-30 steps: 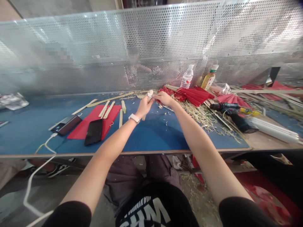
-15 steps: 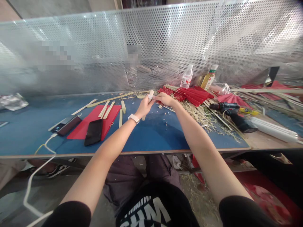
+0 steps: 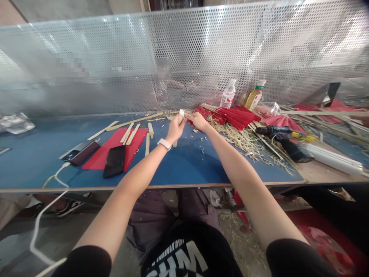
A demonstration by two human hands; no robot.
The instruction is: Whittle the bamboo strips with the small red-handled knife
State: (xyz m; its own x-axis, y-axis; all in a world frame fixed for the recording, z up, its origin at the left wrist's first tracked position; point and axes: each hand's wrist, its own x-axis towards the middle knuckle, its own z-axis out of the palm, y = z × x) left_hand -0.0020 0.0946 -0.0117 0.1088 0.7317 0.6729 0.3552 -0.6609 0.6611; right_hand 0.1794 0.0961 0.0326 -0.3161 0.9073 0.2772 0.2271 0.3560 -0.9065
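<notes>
My left hand [image 3: 175, 129], with a white band at the wrist, is closed around a pale bamboo strip [image 3: 175, 144] whose lower end shows below the palm. At the strip's upper end sits a small white folded piece [image 3: 181, 112], perhaps paper or sandpaper. The fingertips of my right hand [image 3: 198, 121] pinch the edge of this white piece, close against my left fingers. Several cut bamboo strips [image 3: 133, 134] lie to the left, some on a red folded sheet [image 3: 99, 154]. Small shavings dot the blue tabletop [image 3: 190, 165] below my hands.
A black phone [image 3: 114, 161] and a corded power bank [image 3: 81, 153] lie left. On the right are red pleated fans [image 3: 238, 116], a heap of shavings [image 3: 245, 140], two bottles [image 3: 227, 95] and a power drill [image 3: 288, 142]. A perforated metal screen [image 3: 115, 65] stands behind.
The white piece has moved up over the strip's top end, which was bare before. My right hand has shifted slightly left; my left hand stays almost in place.
</notes>
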